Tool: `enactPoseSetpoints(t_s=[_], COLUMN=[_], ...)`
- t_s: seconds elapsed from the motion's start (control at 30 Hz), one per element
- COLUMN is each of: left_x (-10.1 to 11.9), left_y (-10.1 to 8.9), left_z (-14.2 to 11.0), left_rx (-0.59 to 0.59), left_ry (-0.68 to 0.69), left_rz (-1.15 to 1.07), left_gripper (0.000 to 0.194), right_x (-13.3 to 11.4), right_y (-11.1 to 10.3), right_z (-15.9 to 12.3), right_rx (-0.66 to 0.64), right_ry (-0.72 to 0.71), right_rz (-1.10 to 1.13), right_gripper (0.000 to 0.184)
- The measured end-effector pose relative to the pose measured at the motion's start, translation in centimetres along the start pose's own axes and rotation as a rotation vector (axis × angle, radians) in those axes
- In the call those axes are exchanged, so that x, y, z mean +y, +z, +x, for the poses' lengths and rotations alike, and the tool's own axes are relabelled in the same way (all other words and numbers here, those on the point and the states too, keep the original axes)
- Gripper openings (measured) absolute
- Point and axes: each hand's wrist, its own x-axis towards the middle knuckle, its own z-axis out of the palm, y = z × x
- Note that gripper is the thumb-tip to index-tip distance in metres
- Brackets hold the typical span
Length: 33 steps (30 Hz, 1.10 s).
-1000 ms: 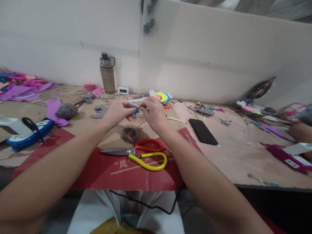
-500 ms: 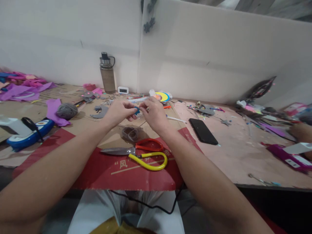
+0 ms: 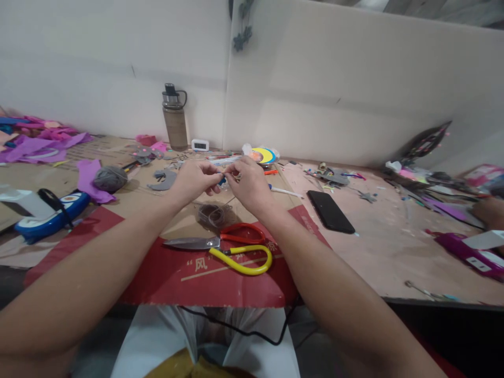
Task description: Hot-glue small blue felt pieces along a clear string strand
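Note:
Fingertip to fingertip, my left hand and my right hand meet above the middle of the table. Between them is a small blue piece, mostly covered by the fingers; its kind I cannot make out. The left thumb and fingers are pinched on it, and the right fingertips press together right at its edge. Below the hands lies a coil of thin brownish cord. Nearer to me, scissors with one red and one yellow handle rest on a red printed sheet, blades pointing left.
A bottle and a small white digital clock stand by the wall. Grey yarn and a blue device are at left. A black phone lies at right, near a magenta device. Another person's hand shows at the right edge.
Both hands stay nearly where they were, still together at the small blue piece, of which slightly less shows now. The whole view has shifted a little.

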Motion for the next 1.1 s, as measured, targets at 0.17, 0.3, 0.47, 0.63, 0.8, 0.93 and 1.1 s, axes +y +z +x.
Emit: enactPoseSetpoints(t_s=[0.17,0.3,0.47,0.63,0.8,0.93,1.1], left_x=[-0.12,-0.29,-0.75,-0.67,-0.75,-0.75,-0.54], left_y=[0.08,0.11,0.05,-0.05,-0.04,0.09,0.06], left_z=[0.02,0.09,0.26,0.25,0.24,0.18,0.38], left_rx=[0.019,0.041,0.059,0.051,0.055,0.06,-0.039], left_ry=[0.003,0.01,0.044,0.049,0.06,0.088,-0.034], left_rz=[0.045,0.111,0.159,0.152,0.182,0.207,0.005], left_gripper=[0.014,0.015,0.018,0.019,0.018,0.016,0.018], right_x=[-0.15,-0.29,-0.35,-0.15,-0.1,-0.13,0.11], right_y=[0.24,0.41,0.34,0.1,0.14,0.24,0.25], right_z=[-0.08,-0.15,-0.08,0.12,0.14,0.1,0.15], right_rx=[-0.003,0.004,-0.006,-0.03,-0.038,-0.044,-0.047], right_ry=[0.029,0.068,0.14,0.176,0.183,0.197,0.231], right_rz=[0.034,0.066,0.093,0.139,0.145,0.128,0.127], right_gripper=[0.008,0.006,0.007,0.008,0.009,0.008,0.009])
